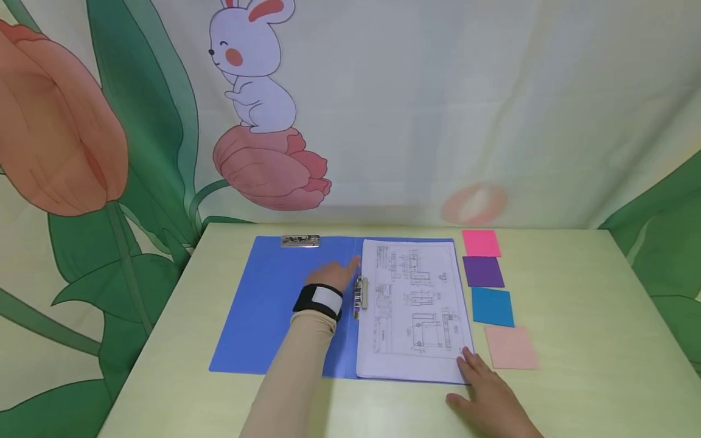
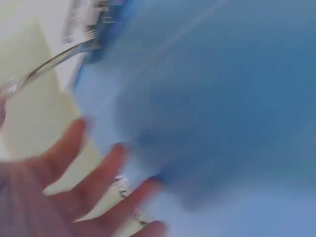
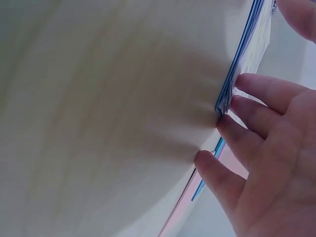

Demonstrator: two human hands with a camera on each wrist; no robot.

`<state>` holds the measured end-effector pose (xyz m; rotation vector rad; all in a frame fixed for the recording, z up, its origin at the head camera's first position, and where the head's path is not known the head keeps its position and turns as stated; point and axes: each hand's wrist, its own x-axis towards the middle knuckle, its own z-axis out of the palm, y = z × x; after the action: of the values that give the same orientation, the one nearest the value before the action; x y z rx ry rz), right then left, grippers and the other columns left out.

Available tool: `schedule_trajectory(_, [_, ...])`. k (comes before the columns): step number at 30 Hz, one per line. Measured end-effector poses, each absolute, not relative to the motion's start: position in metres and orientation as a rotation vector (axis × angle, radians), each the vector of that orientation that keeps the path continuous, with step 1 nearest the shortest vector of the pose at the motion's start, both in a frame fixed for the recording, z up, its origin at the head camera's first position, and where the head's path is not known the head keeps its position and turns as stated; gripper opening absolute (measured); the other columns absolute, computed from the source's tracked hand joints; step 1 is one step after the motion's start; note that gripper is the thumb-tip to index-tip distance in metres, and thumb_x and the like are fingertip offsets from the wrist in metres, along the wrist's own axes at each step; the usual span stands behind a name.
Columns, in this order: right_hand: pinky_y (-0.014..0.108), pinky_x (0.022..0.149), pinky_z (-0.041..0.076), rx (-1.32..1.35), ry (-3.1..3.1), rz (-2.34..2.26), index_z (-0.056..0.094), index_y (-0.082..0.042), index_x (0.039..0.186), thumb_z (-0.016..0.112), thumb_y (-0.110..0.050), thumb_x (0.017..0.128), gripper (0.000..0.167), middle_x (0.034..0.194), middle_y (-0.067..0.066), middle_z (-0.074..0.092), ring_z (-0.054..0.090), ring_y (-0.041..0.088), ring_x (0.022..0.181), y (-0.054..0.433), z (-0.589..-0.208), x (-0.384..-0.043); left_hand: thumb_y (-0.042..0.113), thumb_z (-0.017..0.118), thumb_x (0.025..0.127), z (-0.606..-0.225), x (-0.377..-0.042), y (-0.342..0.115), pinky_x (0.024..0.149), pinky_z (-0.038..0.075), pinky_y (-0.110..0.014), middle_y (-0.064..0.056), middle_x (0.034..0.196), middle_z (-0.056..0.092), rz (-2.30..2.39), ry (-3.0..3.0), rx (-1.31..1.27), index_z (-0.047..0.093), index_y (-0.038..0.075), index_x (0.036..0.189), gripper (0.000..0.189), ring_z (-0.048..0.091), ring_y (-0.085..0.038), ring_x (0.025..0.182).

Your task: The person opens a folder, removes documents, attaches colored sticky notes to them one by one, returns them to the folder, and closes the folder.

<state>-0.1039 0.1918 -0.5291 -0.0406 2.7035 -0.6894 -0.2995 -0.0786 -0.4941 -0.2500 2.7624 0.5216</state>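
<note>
A blue folder lies spread out, with a stack of printed drawing sheets on its right half. Beside the fold sits a metal lever clip at the sheets' left edge. My left hand is over the fold; in the left wrist view its thumb meets the end of the clip's metal lever, while the other fingers spread out, blurred. My right hand rests its extended fingers on the lower right corner of the sheets and folder, as the right wrist view also shows.
Right of the folder, a column of square paper pads runs down the table: pink, purple, blue and pale pink. A second metal clip is at the folder's top left. A printed curtain hangs behind.
</note>
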Motion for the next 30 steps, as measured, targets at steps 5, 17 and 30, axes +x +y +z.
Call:
schedule_trajectory(5, [0.058,0.103,0.021,-0.047,2.702,-0.679,0.039,0.000,0.139,0.068,-0.040,0.079,0.078,0.150,0.010,0.024,0.018,0.037,0.136,0.185,-0.533,-0.104,0.054,0.028,0.097,-0.503,-0.311,-0.082,0.052,0.040,-0.035,-0.003,0.049,0.040,0.597,2.852,-0.363,0.058,0.010,0.053,0.069,0.047,-0.022,0.052])
schedule_trajectory(17, [0.058,0.104,0.019,-0.060,2.728,-0.651,0.036,-0.002,0.141,0.066,-0.043,0.080,0.079,0.152,0.008,0.021,0.015,0.036,0.137,0.183,-0.532,-0.110,0.032,0.048,0.096,-0.495,-0.276,-0.096,0.050,0.034,-0.029,-0.006,0.071,0.055,1.035,2.724,-0.110,0.064,0.000,0.086,0.037,0.043,-0.016,0.056])
schedule_trajectory(30, [0.060,0.102,0.020,-0.111,2.778,-0.676,0.039,0.002,0.138,0.067,-0.039,0.081,0.076,0.149,0.014,0.024,0.017,0.039,0.136,0.189,-0.531,-0.121,0.023,0.051,0.095,-0.524,-0.187,-0.075,0.051,0.051,-0.031,-0.019,0.099,0.060,1.711,1.980,-0.165,0.031,-0.008,0.134,0.054,0.061,-0.024,0.072])
